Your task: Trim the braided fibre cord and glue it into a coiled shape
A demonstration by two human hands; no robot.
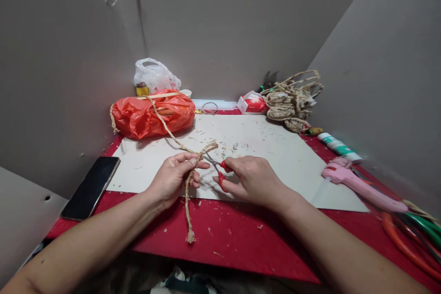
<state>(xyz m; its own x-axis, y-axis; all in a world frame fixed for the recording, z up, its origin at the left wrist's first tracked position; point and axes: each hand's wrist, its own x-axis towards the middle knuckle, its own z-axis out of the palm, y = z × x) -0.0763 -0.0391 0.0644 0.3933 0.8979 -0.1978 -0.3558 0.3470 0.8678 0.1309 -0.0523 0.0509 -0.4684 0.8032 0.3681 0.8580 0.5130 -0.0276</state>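
Observation:
My left hand pinches a braided straw rope above the front part of the white board. One frayed end of the rope hangs down over the red cloth; another stretch runs up and left onto the orange bag. By the fingers the rope is folded into a small loop or knot. My right hand has its thumb and fingers in the red handles of a pair of scissors. The scissors' blades are parted and meet the rope beside my left fingertips; whether they cut into it I cannot tell.
An orange plastic bag lies back left, a white bag behind it. Coiled straw rope is piled back right. A phone lies left; a pink glue gun lies right. Straw scraps litter the white board.

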